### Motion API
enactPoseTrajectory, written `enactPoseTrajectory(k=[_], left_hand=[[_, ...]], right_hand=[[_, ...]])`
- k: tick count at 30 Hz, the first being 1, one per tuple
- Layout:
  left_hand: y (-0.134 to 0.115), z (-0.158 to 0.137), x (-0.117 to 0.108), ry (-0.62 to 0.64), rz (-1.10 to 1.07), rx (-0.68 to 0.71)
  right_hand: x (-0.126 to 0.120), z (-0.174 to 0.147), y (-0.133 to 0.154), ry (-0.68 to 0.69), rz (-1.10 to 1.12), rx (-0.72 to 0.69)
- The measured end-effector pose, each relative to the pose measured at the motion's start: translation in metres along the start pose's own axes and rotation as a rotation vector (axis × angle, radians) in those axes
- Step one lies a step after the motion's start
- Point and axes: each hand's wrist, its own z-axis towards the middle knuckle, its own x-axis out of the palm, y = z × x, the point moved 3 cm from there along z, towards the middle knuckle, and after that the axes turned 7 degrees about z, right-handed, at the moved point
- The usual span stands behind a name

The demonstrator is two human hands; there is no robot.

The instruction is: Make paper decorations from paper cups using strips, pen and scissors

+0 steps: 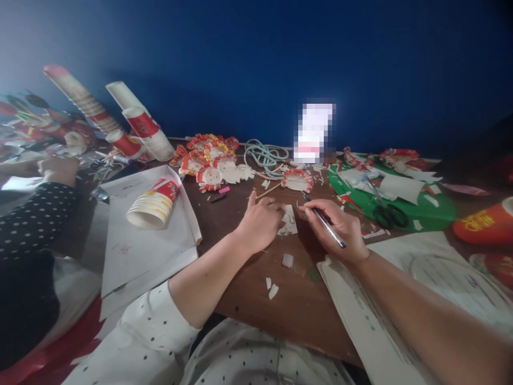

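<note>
My right hand [336, 227] is closed round a ballpoint pen [327, 226], its point tilted away from me. My left hand [259, 223] has its fingers bent over the left edge of a small piece of white paper [289, 221] and holds it on the brown table. Faint dark marks show on the paper; the fingers cover part of it. Just beyond the hands lies a paper cutout with a red-and-white border [296, 181], beside a thin stick [269, 190]. An eraser-like whitish block [287, 260] and paper scraps [273, 291] lie nearer to me.
Stacked paper cups [154, 206] lie on a white sheet at left. Decorated paper pieces [212, 160], a coiled cord [266, 158] and a blurred bright screen [315, 131] stand along the blue wall. Scissors [388, 214] rest on a green disc. A co-worker's hand [60, 170] is far left.
</note>
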Motion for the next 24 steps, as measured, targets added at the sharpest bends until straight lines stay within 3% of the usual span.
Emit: enactPoseTrajectory(k=[4,7,10,13,18,24], left_hand=[[0.002,-0.001,0.000,-0.053,-0.033,0.014],[0.005,-0.002,-0.006,-0.163,-0.063,0.000],[0.009,-0.003,-0.014,-0.384,-0.124,-0.032],[0.012,-0.003,-0.017,-0.567,-0.246,-0.038],[0.006,-0.003,-0.011,-0.594,-0.464,0.034],[0.002,-0.005,-0.012,-0.685,-0.418,0.083]], right_hand=[[0.000,-0.001,0.000,0.009,0.007,-0.003],[0.000,-0.001,0.004,-0.007,0.051,0.024],[0.000,0.001,0.007,0.001,0.230,0.174],[0.003,0.002,0.005,0.038,0.565,0.373],[0.006,0.006,-0.002,0.057,0.953,0.515],[0.008,0.005,-0.003,0.101,1.036,0.567]])
